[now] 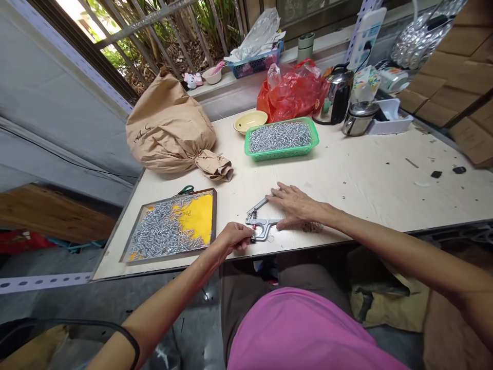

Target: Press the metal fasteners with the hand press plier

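Grey metal snap-fastener pliers (pixel 265 224) lie near the front edge of the table, with a spring and a small red part at the jaws. My right hand (pixel 298 206) spans the two spread handles, fingers over the upper one and thumb at the lower one. At the jaw end, my left hand (pixel 235 237) has its fingers pinched together; what they hold is too small to make out. Left of it stands a shallow tray (pixel 214 216) with a yellow bottom, heaped with small silvery metal pieces (pixel 162 228). Farther back, a green basket (pixel 283 153) is full of similar pieces.
A tied brown paper sack (pixel 173 128) stands at the back left, near green-handled scissors (pixel 187 189). A yellow dish (pixel 250 121), red plastic bag (pixel 290 92), kettle (pixel 334 97) and steel pot (pixel 360 119) line the back. Small scraps lie on the right; cardboard (pixel 450 67) rises beyond.
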Tool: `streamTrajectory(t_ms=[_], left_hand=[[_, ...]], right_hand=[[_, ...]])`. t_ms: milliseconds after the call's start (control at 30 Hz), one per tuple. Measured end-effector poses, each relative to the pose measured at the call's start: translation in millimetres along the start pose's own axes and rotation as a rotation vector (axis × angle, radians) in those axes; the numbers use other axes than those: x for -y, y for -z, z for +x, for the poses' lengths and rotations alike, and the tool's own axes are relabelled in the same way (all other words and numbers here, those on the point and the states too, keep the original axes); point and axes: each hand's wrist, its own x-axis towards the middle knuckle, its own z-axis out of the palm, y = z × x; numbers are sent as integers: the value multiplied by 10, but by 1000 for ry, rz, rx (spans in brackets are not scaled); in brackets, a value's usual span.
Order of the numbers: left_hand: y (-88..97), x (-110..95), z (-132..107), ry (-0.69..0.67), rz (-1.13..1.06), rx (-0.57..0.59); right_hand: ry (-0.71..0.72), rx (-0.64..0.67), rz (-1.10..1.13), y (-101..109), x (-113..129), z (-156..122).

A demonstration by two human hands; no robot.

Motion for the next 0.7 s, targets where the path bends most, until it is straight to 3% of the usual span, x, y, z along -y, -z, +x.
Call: streamTrajectory(t_ms=[167, 400, 467, 567, 633, 700], left_hand=[[-13, -6, -8, 2, 12, 1], [-27, 4, -112, -11, 149, -72], [-46, 35, -175, -136, 326, -232], [-125, 61, -240, -484, 633, -487], [-196, 47, -218, -685, 792, -519], [-251, 7, -136, -792, 894, -483]], right_hand=[[94, -1, 28, -52, -103, 123], [76, -16, 20, -5, 37, 80], [60, -15, 38, 8, 73, 56], [59, -16, 59, 17, 113, 24], [73, -18, 60, 16, 145, 10], [100, -23, 60, 10, 187, 1]])
